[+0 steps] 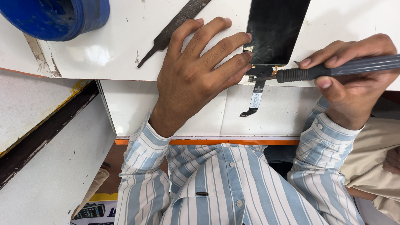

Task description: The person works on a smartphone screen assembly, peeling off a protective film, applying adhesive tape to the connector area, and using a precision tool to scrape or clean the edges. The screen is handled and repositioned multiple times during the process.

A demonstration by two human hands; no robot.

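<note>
Hands are seen from above at the near edge of a white worktop (125, 37). The left hand (196, 68) is laid flat and unclenched, its fingers spread, and the fingertips (246, 52) are pressed on the near left corner of a black phone screen panel (277, 29); nothing is grasped by it. The panel is lying flat on the worktop, far of centre, with its far end cut off by the frame. From its near edge a thin flex ribbon cable (255, 98) is hung over the front face of the worktop, ending in a small dark connector.

The right hand (354, 79) is clenched around a grey pen-shaped tool (346, 68) with a ribbed black grip, held almost level and pointed left. Its thin metal tip is placed at the near edge of the panel, where the ribbon joins it and small gold-coloured contacts are visible; whether the tip actually touches cannot be told.

To the left of the left hand a dark metal file (173, 27) is lying at a slant on the worktop, just beside the index finger. A blue round container (58, 16) is seen at the far left corner. Blue-and-white striped shirt sleeves (325, 141) are worn on both arms.
</note>
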